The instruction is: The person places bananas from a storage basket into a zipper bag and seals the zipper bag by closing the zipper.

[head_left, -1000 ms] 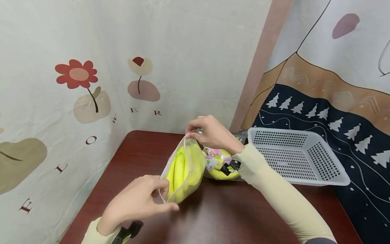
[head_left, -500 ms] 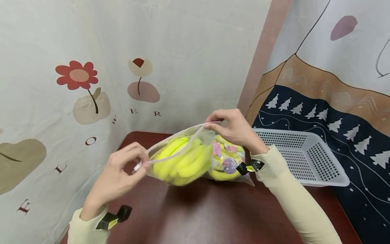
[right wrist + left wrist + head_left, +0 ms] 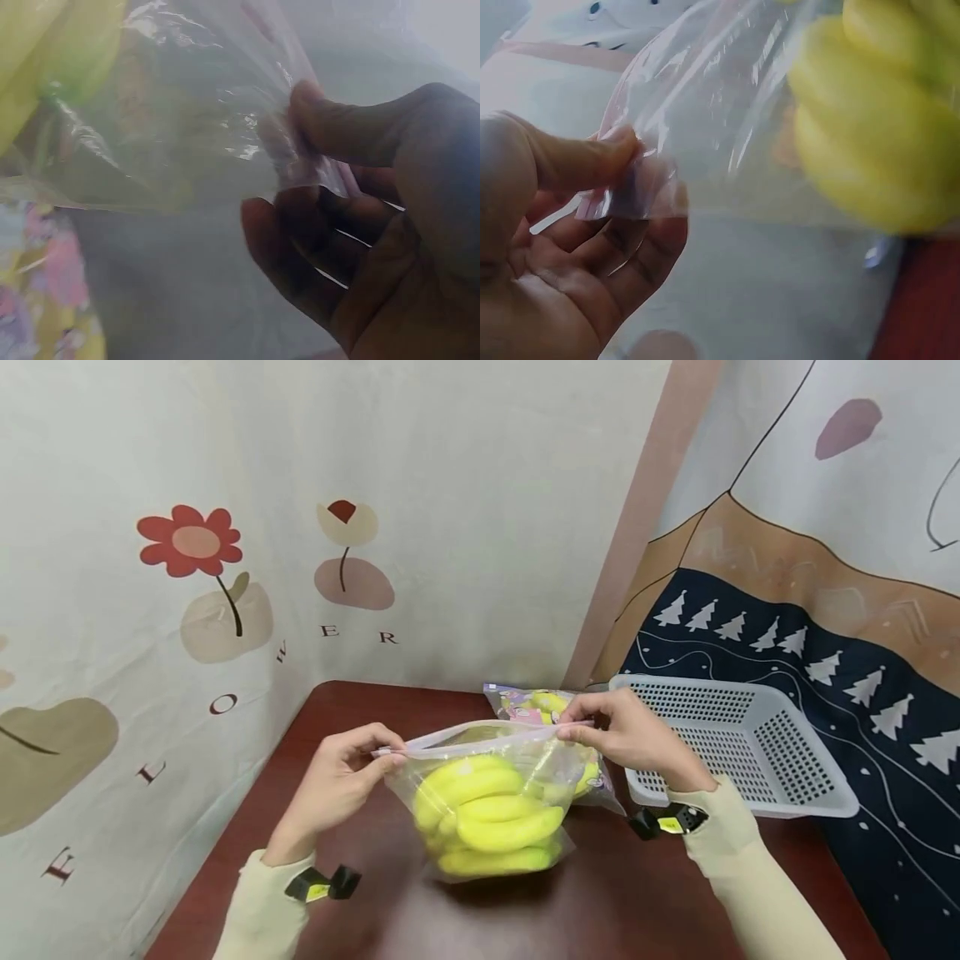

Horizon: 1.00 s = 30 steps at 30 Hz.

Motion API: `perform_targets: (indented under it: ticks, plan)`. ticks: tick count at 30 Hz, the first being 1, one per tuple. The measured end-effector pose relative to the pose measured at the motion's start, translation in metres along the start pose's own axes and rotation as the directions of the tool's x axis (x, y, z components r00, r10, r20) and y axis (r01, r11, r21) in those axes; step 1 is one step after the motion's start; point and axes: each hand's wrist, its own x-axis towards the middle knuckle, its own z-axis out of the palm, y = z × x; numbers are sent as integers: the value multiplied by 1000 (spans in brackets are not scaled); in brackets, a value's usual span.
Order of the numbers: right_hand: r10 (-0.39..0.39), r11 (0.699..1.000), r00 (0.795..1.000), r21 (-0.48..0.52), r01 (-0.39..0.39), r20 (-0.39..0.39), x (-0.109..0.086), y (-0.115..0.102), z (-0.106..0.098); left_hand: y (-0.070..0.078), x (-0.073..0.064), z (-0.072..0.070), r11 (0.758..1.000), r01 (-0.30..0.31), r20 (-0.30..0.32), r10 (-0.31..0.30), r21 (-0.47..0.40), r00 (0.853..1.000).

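A clear zip bag (image 3: 551, 768) with a pale pink seal strip hangs between my hands in the head view, its mouth parted in the middle. Inside lies a bunch of yellow bananas (image 3: 487, 810). My left hand (image 3: 341, 781) pinches the left end of the seal, and my right hand (image 3: 630, 735) pinches the right end. In the left wrist view, the thumb presses the bag corner (image 3: 641, 180) against the fingers. The right wrist view shows the other corner (image 3: 300, 161) held the same way. Whether the bag's bottom touches the table is hard to tell.
Behind the held bag lies a printed zip bag (image 3: 517, 697) with yellow contents, partly hidden. A grey perforated plastic basket (image 3: 750, 802) stands at the right on the dark red table (image 3: 360, 714). Patterned cloth (image 3: 480, 527) hangs behind.
The bag has swung round from a tilted, gaping position to face me, its seal now roughly level. My left hand rose, then shifted right; my right hand moved right and down.
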Motion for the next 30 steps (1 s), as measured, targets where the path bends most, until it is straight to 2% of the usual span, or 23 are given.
perform_targets:
  ticks: [4, 9, 14, 22, 24, 26, 28, 30]
  plan:
    - [63, 998, 997, -8, -63, 39, -11, 17, 0, -16, 5, 14, 1000, 20, 26, -19, -21, 999]
    - [135, 990, 990, -49, -134, 37, -22, 29, -3, -26, 11, 25, 999, 26, 11, -25, -34, 1000]
    - [159, 986, 986, -64, -156, 43, -31, 33, -10, -26, 14, 33, 999, 37, 26, -37, -33, 999]
    - [199, 979, 979, -64, -196, 48, -42, 43, -18, -24, 17, 49, 993, 41, 87, -32, -108, 996]
    - [209, 976, 977, -67, -206, 41, -44, 46, -19, -24, 18, 52, 994, 50, 74, -43, -100, 996]
    - [216, 974, 976, -77, -213, 33, -46, 49, -20, -25, 17, 55, 994, 70, 35, -67, -86, 997]
    - [224, 971, 974, -87, -221, 33, -47, 51, -21, -27, 16, 58, 989, 113, -15, -115, -100, 993]
    - [231, 969, 972, -101, -226, 42, -47, 51, -23, -28, 15, 60, 976, 169, -62, -179, -137, 982]
